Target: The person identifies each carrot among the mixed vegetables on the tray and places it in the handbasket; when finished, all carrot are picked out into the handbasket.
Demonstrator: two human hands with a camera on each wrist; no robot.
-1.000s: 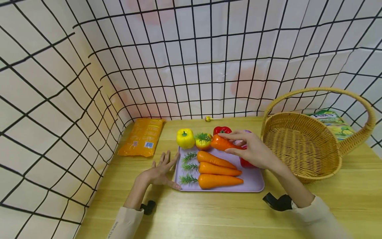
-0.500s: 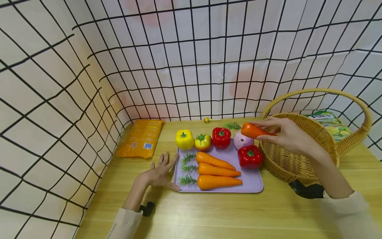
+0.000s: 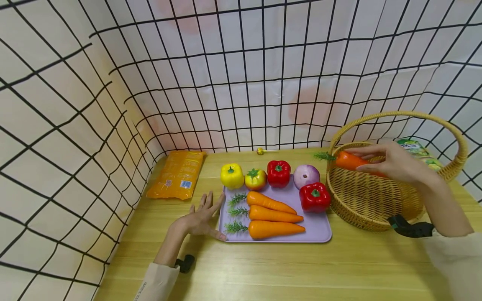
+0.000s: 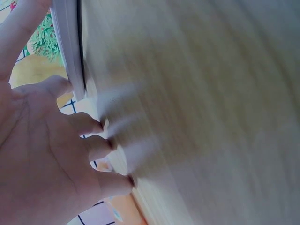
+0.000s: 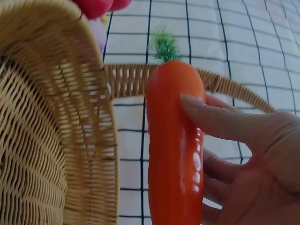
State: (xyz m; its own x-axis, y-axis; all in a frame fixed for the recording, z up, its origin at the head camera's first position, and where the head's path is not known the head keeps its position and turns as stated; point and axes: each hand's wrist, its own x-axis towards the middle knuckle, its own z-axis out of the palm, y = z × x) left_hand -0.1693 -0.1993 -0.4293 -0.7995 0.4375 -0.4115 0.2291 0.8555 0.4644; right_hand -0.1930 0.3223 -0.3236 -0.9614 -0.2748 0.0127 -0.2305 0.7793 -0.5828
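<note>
My right hand (image 3: 395, 163) grips an orange carrot (image 3: 348, 161) with a green leafy top, holding it over the wicker basket (image 3: 361, 221). In the right wrist view the thumb lies along the carrot (image 5: 173, 140), beside the basket wall (image 5: 89, 140). My left hand (image 3: 201, 217) has its fingers spread at the left edge of the lilac tray (image 3: 316, 234); its fingertips (image 4: 126, 183) rest on the table. On the tray lie three carrots (image 3: 276, 229), a red bell pepper (image 3: 315, 197) and a purple onion (image 3: 306, 176).
Along the tray's back edge are a yellow pepper (image 3: 232, 176), a red-yellow tomato (image 3: 255, 179) and another red pepper (image 3: 279, 173). An orange packet (image 3: 177, 175) lies at the left. A lollipop (image 3: 260, 151) and a green packet (image 3: 414, 146) are at the back, near the gridded wall (image 3: 241, 75).
My right hand has carried the carrot rightward from above the tray to over the basket, uncovering the peppers and onion. The left hand has stayed at the tray's edge.
</note>
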